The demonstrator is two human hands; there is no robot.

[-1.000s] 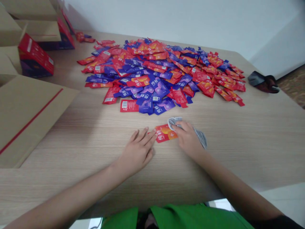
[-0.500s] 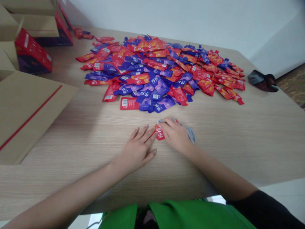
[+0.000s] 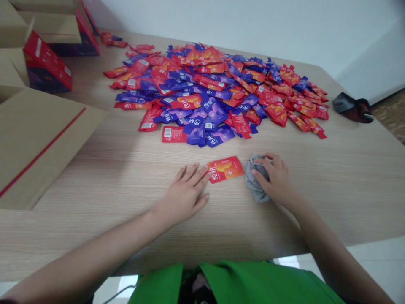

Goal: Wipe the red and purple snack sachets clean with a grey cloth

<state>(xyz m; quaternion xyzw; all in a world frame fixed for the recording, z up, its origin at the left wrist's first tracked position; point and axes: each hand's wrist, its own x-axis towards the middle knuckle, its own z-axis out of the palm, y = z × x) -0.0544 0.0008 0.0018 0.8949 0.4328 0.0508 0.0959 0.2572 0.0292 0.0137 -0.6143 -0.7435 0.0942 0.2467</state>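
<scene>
One red packet [image 3: 227,169] lies apart under the flat-spread left hand [image 3: 183,196]; the right hand [image 3: 279,179] clutches a grey cloth [image 3: 255,190]; many more, the heaped packets [image 3: 209,101], are left beyond.

A red packet [image 3: 228,169] is pressed at one end by the left hand [image 3: 185,195]; just beside it, what appears to be a gray cloth [image 3: 253,185] is held by the right hand [image 3: 277,179] before heaped packets [image 3: 215,112].

Matt cloth [image 3: 255,188], sachet [image 3: 225,169] seemingly smooth plastic.
</scene>
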